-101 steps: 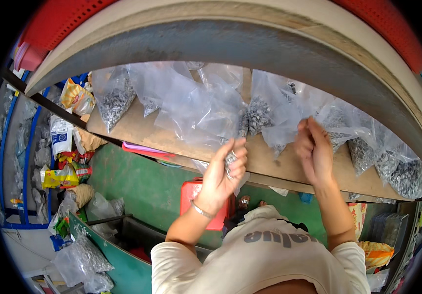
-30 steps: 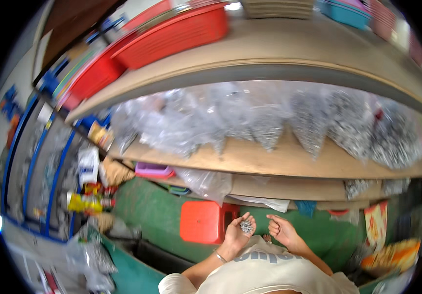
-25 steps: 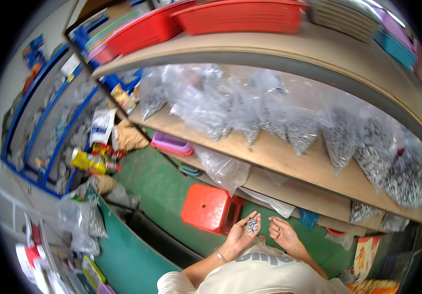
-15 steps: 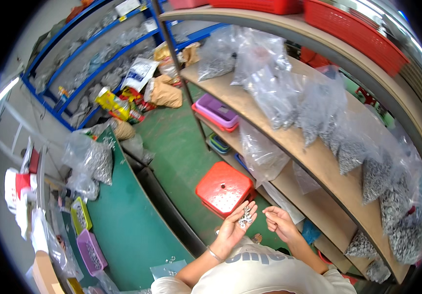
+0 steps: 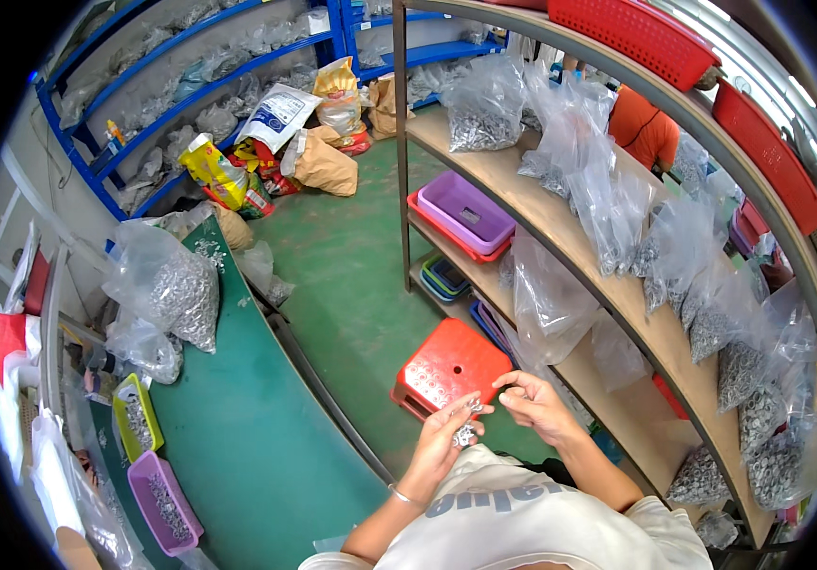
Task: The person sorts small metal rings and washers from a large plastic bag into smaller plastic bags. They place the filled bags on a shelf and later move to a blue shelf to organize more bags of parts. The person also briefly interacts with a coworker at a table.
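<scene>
My left hand (image 5: 439, 445) is cupped in front of my shirt, and a small heap of shiny metal parts (image 5: 465, 435) lies in its palm and fingers. They look like little rings or clips; their exact kind is too small to tell. Close beside it on the right, my right hand (image 5: 536, 410) has its fingers curled, thumb and forefinger drawn together. Whatever that pinch may hold is too small to make out. Just beyond both hands stands a red plastic stool (image 5: 451, 361) with a round hole in its top.
A green-topped table (image 5: 237, 427) on the left bears bags of metal parts (image 5: 185, 299), a yellow-green tray (image 5: 128, 418) and a purple tray (image 5: 152, 518). Along the right runs a shelf (image 5: 522, 204) with many filled bags. Behind it is a person in orange (image 5: 641, 128). Sacks (image 5: 323, 161) lie ahead.
My view has shifted, bringing the shelf and stool slightly rightward. My right hand has come up nearer to the left fingertips. The left hand's fingers have curled more around the metal parts.
</scene>
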`<state>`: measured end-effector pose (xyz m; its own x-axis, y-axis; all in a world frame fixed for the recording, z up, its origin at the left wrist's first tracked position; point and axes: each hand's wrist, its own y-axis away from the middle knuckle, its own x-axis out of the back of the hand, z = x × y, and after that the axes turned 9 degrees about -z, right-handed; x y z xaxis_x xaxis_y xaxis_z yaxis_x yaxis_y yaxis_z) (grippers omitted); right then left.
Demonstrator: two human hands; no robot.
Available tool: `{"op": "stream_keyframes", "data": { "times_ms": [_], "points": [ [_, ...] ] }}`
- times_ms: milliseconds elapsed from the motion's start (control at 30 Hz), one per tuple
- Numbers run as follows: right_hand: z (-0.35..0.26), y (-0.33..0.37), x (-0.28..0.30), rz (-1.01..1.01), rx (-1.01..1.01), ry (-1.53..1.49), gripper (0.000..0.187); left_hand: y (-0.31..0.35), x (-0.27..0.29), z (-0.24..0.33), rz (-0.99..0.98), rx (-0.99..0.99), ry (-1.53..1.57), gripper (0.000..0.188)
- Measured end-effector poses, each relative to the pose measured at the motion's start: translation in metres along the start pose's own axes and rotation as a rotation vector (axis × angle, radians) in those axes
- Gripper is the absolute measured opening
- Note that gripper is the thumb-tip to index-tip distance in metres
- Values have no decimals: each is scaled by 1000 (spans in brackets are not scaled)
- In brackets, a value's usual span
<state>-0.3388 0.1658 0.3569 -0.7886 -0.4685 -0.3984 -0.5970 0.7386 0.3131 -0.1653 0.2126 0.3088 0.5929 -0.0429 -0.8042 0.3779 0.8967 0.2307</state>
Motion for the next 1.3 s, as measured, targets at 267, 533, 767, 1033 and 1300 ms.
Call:
{"op": "stream_keyframes", "data": {
  "times_ms": [267, 533, 767, 1033, 1300],
  "points": [
    [28, -30, 17, -142, -62, 126, 21, -5, 3, 18, 20, 15, -54, 35],
    [136, -44, 116, 53, -158, 345, 25, -30, 0, 12, 123, 75, -138, 34],
    [154, -45, 156, -95, -419, 1016, 43, -61, -15, 23, 214, 90, -125, 32],
    [130, -94, 140, -145, -486, 1056, 53, -110, 20, 69, 131, 238, -176, 34],
    [102, -242, 95, 320, -154, 631, 46, -186, 111, 194, -103, 336, -216, 36]
  ]
}}
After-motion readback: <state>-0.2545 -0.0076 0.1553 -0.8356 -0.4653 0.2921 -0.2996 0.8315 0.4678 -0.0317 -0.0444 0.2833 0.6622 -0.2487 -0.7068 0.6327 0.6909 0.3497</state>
